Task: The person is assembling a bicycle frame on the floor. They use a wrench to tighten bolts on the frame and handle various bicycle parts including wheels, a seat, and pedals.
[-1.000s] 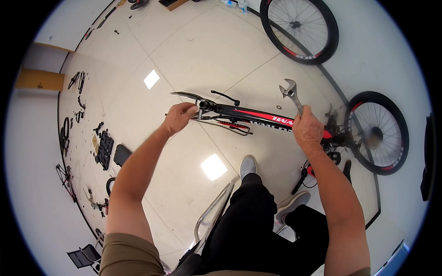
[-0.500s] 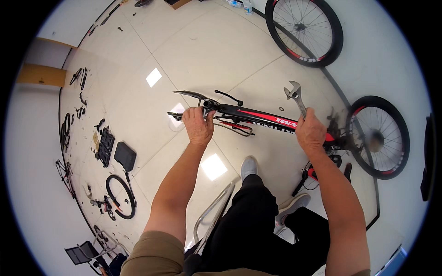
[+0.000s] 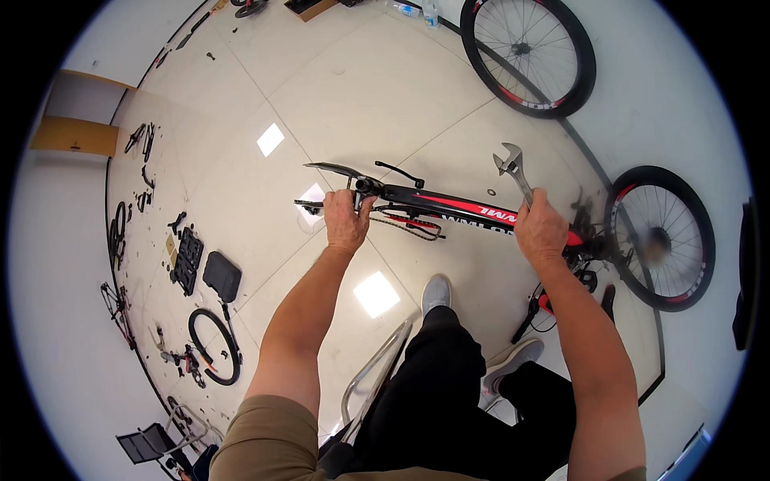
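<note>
A black and red bicycle frame (image 3: 449,202) stretches left to right in front of me. My left hand (image 3: 346,227) is closed around its left end, beside a dark mudguard (image 3: 335,168); the exact part under the fingers is hidden. In my right hand (image 3: 542,231) is a silver adjustable wrench (image 3: 515,167), its jaws pointing away from me above the frame. That hand is closed on the wrench handle, over the frame's right part. A chain (image 3: 405,228) hangs below the frame, and a black crank arm (image 3: 399,172) shows just beyond it.
One bicycle wheel (image 3: 584,84) leans at the far wall, with another wheel (image 3: 699,204) at the right. On the floor at left are a black tool case (image 3: 189,258), a loose tyre (image 3: 195,341) and scattered bike parts. A metal-framed chair (image 3: 350,393) stands by my left leg.
The view has shifted very slightly. Both hands keep their grips, and the frame and wrench stay nearly where they were.
</note>
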{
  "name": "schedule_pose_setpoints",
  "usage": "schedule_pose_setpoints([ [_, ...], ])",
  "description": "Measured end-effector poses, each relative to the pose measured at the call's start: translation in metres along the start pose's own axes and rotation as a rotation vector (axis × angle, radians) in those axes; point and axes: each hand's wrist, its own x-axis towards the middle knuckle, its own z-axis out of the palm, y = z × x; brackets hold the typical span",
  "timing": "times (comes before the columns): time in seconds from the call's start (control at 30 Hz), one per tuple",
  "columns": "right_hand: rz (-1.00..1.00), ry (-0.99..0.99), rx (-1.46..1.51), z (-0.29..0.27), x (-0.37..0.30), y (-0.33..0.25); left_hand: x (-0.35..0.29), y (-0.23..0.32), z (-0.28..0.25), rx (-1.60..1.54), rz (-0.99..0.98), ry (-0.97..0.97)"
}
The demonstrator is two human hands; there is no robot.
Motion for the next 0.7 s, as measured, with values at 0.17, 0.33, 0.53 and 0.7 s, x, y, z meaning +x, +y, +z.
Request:
schedule_pose_setpoints([
  [0.17,-0.008,0.011,-0.032,0.001,-0.001,0.0,-0.002,0.004,0.002,-0.079,-0.085,-0.01],
  [0.33,-0.004,0.013,-0.031,0.003,-0.001,0.002,-0.008,0.0,0.011,-0.207,-0.21,-0.015],
  [0.53,-0.004,0.008,-0.028,0.001,-0.001,-0.001,-0.009,-0.002,0.013,-0.371,-0.344,-0.051],
  [0.7,0.011,-0.007,-0.026,0.0,-0.002,-0.001,-0.01,0.009,-0.003,-0.329,-0.341,-0.149],
])
